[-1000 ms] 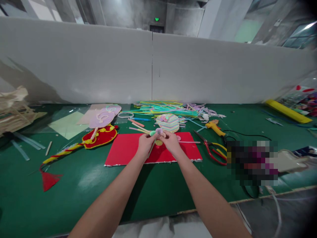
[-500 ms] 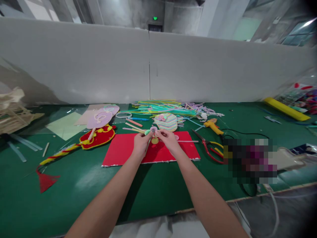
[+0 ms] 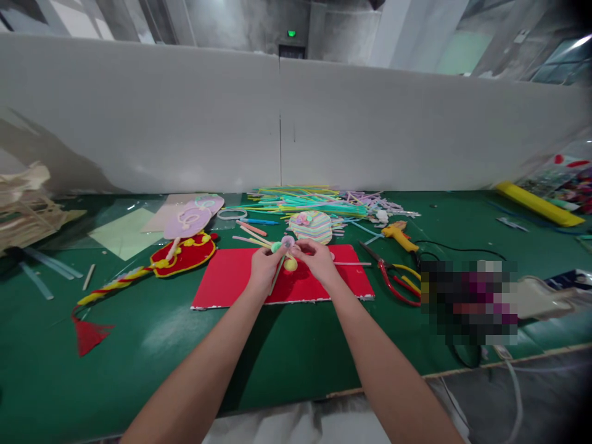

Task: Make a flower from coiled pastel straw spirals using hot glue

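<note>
Both hands meet over a red board (image 3: 231, 277) at the middle of the table. Between their fingertips is a small cluster of coiled pastel discs (image 3: 287, 242), with lilac, green and yellow ones showing. My left hand (image 3: 266, 266) pinches the cluster from the left, and a thin pale green stem (image 3: 276, 277) hangs below its fingers. My right hand (image 3: 316, 260) closes on the right side of the same cluster. Several pale pipe cleaners (image 3: 253, 234) fan out behind my left hand. Just beyond my right hand lies a striped round piece (image 3: 312, 228) with a pink flower on it.
A pile of pipe cleaners (image 3: 305, 202) lies at the back. On the left are a red and yellow tasselled ornament (image 3: 182, 259) and lilac shapes (image 3: 187, 221). To the right are red-handled pliers (image 3: 393, 282), a yellow glue gun (image 3: 398, 235) and its black cord.
The coiled cluster has turned slightly between my fingers, so the yellow disc looks rounder and brighter. My right hand has shifted slightly, and the whole view has moved a little.
</note>
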### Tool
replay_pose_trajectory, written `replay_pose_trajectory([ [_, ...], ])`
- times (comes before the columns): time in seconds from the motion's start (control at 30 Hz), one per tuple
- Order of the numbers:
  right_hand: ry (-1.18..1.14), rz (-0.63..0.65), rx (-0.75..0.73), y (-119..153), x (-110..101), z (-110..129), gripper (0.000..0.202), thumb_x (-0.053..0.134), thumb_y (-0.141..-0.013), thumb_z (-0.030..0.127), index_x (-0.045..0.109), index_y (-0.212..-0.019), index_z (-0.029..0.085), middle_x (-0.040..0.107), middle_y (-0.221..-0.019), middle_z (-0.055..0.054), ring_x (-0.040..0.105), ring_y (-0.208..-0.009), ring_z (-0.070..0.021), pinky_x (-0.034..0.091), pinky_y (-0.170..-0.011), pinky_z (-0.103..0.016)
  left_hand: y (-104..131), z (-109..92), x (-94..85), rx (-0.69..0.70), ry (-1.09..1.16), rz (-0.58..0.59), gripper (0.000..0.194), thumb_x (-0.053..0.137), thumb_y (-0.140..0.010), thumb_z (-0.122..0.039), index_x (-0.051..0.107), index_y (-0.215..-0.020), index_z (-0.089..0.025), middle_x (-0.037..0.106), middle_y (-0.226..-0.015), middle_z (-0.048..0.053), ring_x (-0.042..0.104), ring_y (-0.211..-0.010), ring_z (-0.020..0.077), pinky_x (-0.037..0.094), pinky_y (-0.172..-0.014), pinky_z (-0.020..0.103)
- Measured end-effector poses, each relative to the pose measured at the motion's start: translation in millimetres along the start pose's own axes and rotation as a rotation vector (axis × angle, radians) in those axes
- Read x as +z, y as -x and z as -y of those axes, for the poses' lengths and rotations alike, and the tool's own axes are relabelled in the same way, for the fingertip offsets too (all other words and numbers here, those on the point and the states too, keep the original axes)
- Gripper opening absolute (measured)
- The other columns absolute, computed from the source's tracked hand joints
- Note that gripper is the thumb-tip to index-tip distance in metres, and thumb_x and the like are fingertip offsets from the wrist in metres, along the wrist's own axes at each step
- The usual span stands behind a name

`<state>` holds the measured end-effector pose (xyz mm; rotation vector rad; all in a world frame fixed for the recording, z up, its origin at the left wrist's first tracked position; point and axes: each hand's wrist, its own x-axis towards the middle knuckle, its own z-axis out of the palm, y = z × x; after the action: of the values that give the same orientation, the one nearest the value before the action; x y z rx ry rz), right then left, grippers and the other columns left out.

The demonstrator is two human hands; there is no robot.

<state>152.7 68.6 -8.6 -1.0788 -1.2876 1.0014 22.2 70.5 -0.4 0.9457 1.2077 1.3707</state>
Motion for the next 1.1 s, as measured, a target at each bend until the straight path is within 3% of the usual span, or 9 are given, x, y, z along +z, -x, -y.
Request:
replay_pose_trajectory([
  [0.83,0.16,-0.083,-0.086,5,4,8,0.014,0.064,-0.067,0.033,0.062,-0.067,0.019,0.063,-0.068,-0.001,0.057,-0.067,-0.0165,0.045,-0.068,-0.029,-1,1,-0.3,-0.013,-0.023,-0.031,0.039,0.079,-0.044,-0.041,0.064,-0.064,-0.011,0.062,-0.059,0.001,0.053,-0.056,0.0124,0.04,-0.054,0.023],
  [1.1,0.107,-0.045,-0.037,3,2,7,0.024,0.064,-0.068,0.037,0.066,-0.081,0.018,0.069,-0.081,-0.004,0.062,-0.078,-0.0186,0.047,-0.075,-0.03,0,-2,-0.5,-0.02,0.009,-0.062,0.037,0.079,-0.046,-0.039,0.063,-0.065,-0.011,0.063,-0.061,0.001,0.055,-0.059,0.0132,0.042,-0.056,0.023],
])
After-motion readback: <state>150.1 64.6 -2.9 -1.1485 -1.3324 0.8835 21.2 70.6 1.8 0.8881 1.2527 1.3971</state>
